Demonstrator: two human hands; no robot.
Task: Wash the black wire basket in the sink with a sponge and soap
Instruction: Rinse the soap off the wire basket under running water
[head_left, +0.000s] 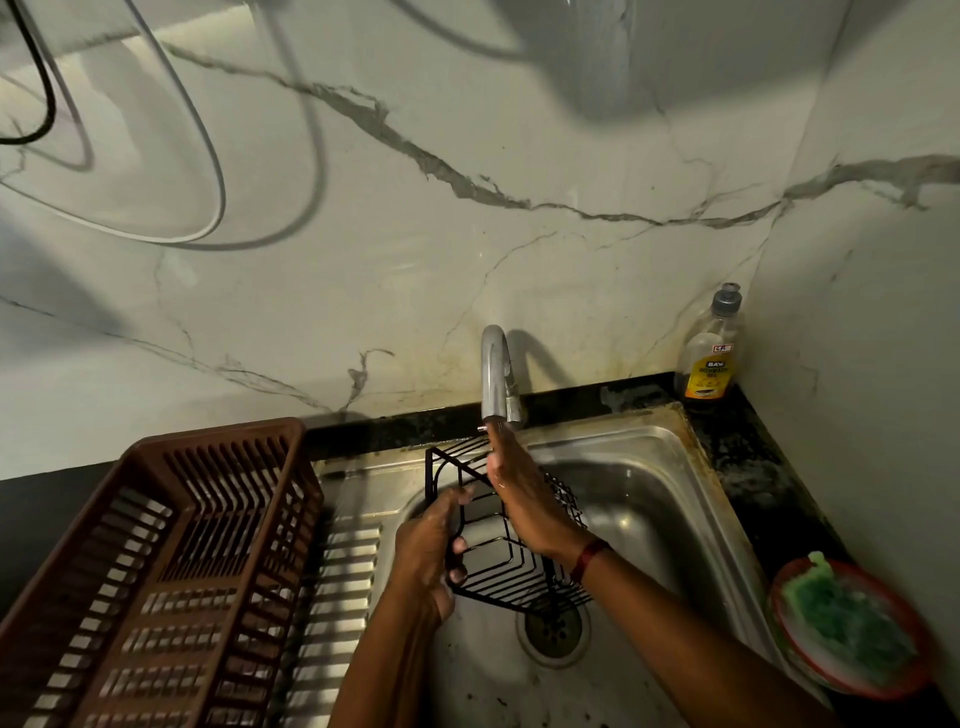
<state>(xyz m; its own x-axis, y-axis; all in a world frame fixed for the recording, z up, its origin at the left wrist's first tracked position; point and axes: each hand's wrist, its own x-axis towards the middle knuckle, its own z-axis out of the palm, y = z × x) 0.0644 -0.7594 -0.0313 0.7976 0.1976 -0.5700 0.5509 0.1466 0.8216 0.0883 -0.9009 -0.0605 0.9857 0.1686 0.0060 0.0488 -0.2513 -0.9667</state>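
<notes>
Gripping 1 black wire basket (511, 558) by its left edge, the left hand (431, 545) has its fingers curled round the wire frame. The basket is tilted up on edge over the sink (660, 499) basin, just behind & above the 1 round drain (555, 631). Can't tell whether its low corner touches the basin floor.

The right hand (514, 499) reaches across in front of the basket. Its fingers are straight & pressed together, holding nothing, w/ the tips right at the mouth of the 1 chrome faucet (496, 371). Contact w/ the spout is unclear. 1 red band (589, 558) sits on the right wrist.

On the dark counter to the right, 1 green sponge (841, 618) lies in 1 red-rimmed dish (802, 644) w/ whitish foam, well apart from both hands. In the back right corner 1 soap bottle (709, 358) stands upright against the wall, w/ a grey cap & yellow label.

Left of the basin, 1 brown slatted rack (218, 431) sits on the ribbed steel drainboard (343, 561), just beside the left forearm.

On the marble-look wall at top left there's 1 black cable (49, 104). Light-coloured cable loops (218, 171) hang beside it, too blurred to count.
</notes>
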